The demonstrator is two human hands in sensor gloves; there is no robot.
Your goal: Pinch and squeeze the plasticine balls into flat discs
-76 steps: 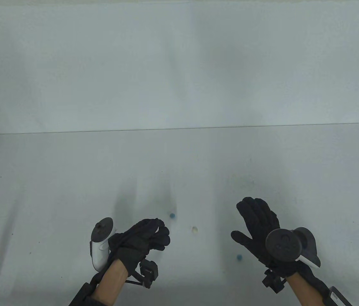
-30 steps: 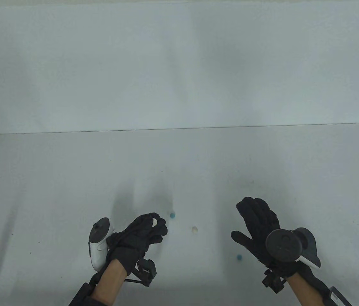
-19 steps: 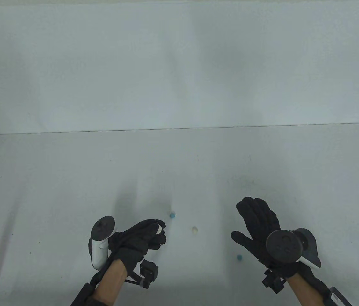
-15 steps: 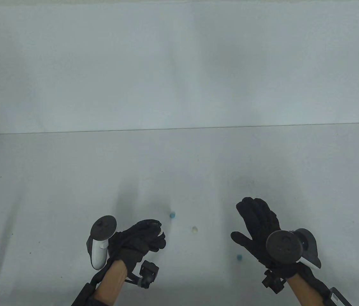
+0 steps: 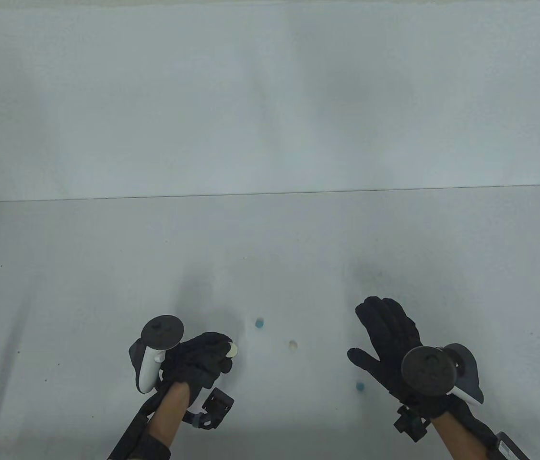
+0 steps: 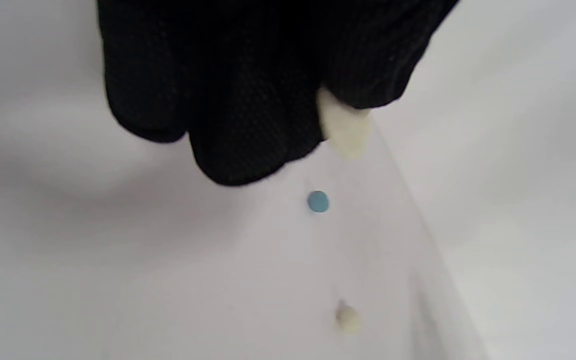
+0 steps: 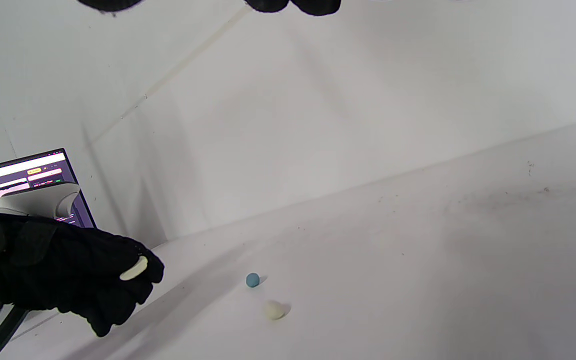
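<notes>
Left wrist view: left hand (image 6: pixel 248 90) pinches a cream plasticine piece (image 6: pixel 344 127), already flattish; soft and light, best squeezed across its faces. Right hand (image 5: pixel 387 342) spread, holding nothing.

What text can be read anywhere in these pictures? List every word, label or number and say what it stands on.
None can be read.
Laptop screen at the left of the right wrist view: rows of text and small coloured buttons, too small and blurred to read.
Pale label on the dark device by the right forearm in the table view: print too small to read.
</notes>
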